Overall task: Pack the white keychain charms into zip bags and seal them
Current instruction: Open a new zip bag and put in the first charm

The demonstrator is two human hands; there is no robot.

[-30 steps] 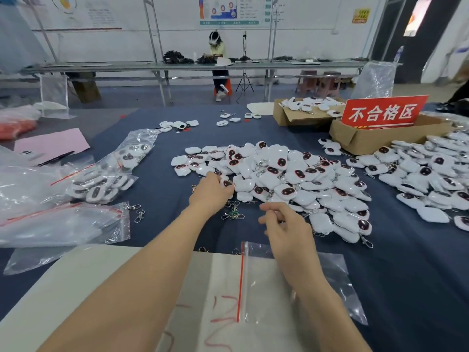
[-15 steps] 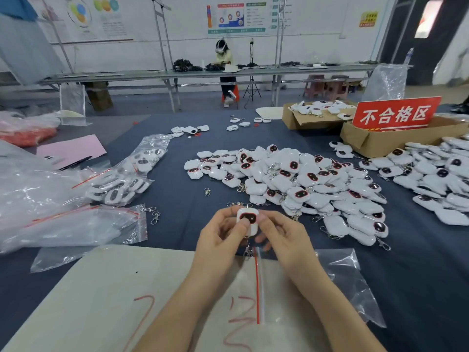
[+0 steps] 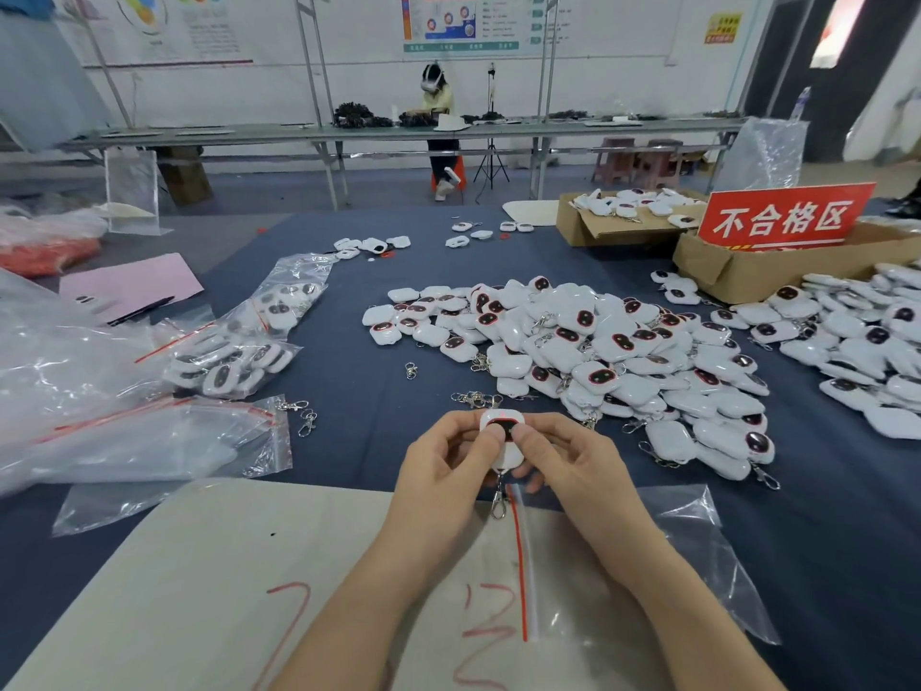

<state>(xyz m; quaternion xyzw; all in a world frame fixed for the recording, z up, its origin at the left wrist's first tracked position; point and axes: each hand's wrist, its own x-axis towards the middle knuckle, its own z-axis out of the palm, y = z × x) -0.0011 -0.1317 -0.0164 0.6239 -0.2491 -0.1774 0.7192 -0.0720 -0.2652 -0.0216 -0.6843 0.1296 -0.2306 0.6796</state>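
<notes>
Both hands, left [image 3: 443, 466] and right [image 3: 563, 463], pinch one white plastic keychain charm [image 3: 502, 433] above the clear red-striped zip bag [image 3: 697, 566] on the surface, where its dangling metal clasp [image 3: 497, 503] may snag the bag's mouth.

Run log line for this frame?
step: charm held | left hand: pinches charm | right hand: pinches charm | zip bag: flat on board
</notes>
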